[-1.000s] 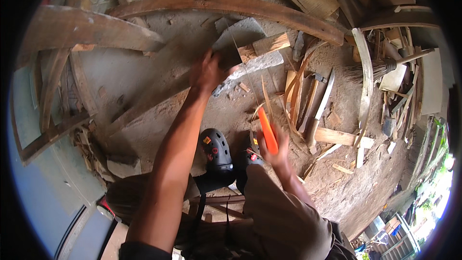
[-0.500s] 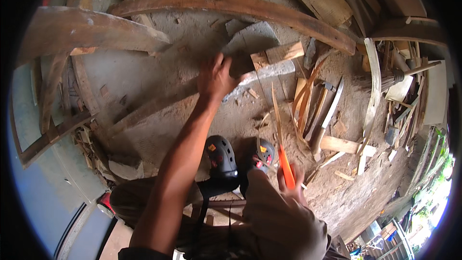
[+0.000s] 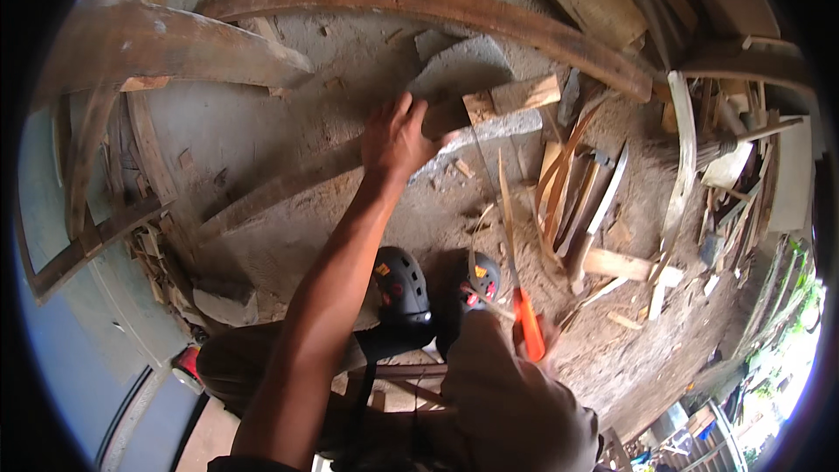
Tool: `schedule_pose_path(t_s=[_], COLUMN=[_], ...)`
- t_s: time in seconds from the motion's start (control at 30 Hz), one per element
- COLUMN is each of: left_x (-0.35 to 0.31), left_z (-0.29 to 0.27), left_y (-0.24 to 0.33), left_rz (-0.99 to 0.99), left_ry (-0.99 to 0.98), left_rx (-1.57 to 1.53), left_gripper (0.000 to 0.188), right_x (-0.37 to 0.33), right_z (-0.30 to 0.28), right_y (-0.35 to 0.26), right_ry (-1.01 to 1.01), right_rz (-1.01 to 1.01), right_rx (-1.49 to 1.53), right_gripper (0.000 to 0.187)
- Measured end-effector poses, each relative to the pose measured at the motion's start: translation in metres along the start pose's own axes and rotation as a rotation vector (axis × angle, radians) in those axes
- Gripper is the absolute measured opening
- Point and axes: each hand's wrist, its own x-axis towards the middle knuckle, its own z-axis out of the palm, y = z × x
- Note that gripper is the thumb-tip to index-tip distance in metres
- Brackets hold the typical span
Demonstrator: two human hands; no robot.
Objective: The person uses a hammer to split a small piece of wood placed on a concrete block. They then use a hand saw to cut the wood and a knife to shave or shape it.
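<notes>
My left hand (image 3: 395, 142) is closed over a dark wooden beam (image 3: 288, 194), thumb on the near side. The beam slants from the lower left up to a paler, fresh-looking end (image 3: 526, 94), which rests over a grey stone block (image 3: 502, 127). Low on the right, beside my knee, my right hand (image 3: 547, 343) grips a handsaw by its orange handle (image 3: 528, 325). Its thin blade points away from me toward the beam's pale end. Whether its teeth touch the wood cannot be made out. My trouser leg partly hides the right hand.
To the right lie a hammer (image 3: 584, 197), a machete (image 3: 603, 205) and a short wood block (image 3: 634, 267). A long curved beam (image 3: 419, 2) crosses the far side; a thick plank (image 3: 175, 45) stands at left. Wood scraps litter the ground around my dark clogs (image 3: 402, 287).
My right hand and the saw have drawn back slightly toward me. My left hand stays on the beam, and the whole view has shifted a little.
</notes>
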Motion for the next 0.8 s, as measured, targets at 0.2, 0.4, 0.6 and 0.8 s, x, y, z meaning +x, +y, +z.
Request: schedule_pose_path(t_s=[0.2, 0.4, 0.6, 0.8], left_x=[-0.004, 0.000, 0.008, 0.001], left_z=[-0.003, 0.004, -0.002, -0.001], left_y=[-0.004, 0.003, -0.006, -0.007], left_rz=[-0.021, 0.011, -0.088, -0.052], left_ry=[-0.030, 0.042, -0.044, -0.040], left_rx=[-0.038, -0.001, -0.063, -0.008], left_gripper=[0.056, 0.058, 0.059, 0.059], right_x=[0.194, 0.020, 0.161, 0.045], right_z=[0.028, 0.008, 0.036, 0.025], right_y=[-0.078, 0.009, -0.044, 0.006], right_ry=[-0.009, 0.004, 0.033, -0.020], right_rz=[0.236, -0.028, 0.025, -0.031], right_rx=[0.587, 0.172, 0.554, 0.287], right_gripper=[0.015, 0.017, 0.016, 0.026])
